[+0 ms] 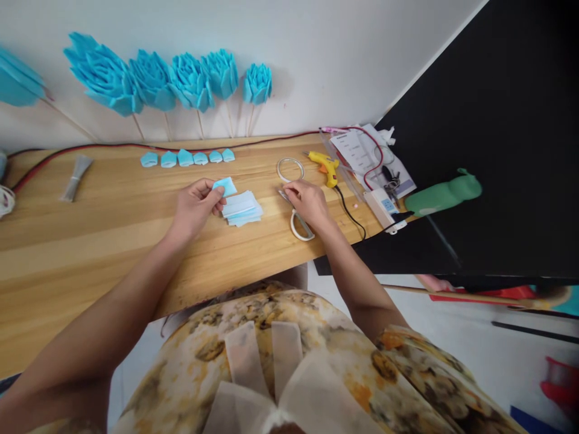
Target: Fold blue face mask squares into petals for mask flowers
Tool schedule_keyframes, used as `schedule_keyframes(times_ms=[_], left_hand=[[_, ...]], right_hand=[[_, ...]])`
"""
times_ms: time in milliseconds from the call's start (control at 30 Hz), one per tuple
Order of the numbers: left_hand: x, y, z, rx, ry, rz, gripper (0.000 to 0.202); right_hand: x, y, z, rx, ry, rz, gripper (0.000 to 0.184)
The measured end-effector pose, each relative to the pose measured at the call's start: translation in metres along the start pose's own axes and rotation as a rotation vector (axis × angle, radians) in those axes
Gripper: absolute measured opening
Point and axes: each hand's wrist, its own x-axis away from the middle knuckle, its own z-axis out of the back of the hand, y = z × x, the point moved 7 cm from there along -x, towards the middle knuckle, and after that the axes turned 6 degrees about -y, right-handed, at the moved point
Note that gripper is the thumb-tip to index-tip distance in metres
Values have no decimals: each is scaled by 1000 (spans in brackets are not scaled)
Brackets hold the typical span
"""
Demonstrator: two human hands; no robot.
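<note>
My left hand (195,204) pinches a small light blue paper piece (225,186) between thumb and fingers, just above the wooden table (113,229). Right beside it lies a stack of blue paper squares (243,208). My right hand (308,201) rests on white-handled scissors (299,222), its curled fingers over the blades near the pivot. A roll of clear tape (290,169) lies just beyond that hand.
Several folded blue petals (186,158) lie in a row near the wall, below blue paper flowers (172,78) on sticks. A yellow glue gun (326,166), papers, a white power strip (383,208) and a green bottle (443,193) sit at the right. Red and black cables run along the back.
</note>
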Motion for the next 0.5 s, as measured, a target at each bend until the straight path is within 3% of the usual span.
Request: schedule_keyframes(times_ms=[167,300,500], left_hand=[[0,1,-1,14,-5,20,18],[0,1,-1,29,-10,17,19],[1,1,0,17,-7,19,18]], right_hand=[[-3,-3,-5,5,-67,4,12],[-6,5,-6,5,-16,-74,14],[-9,27,-15,-218,32,-178,14]])
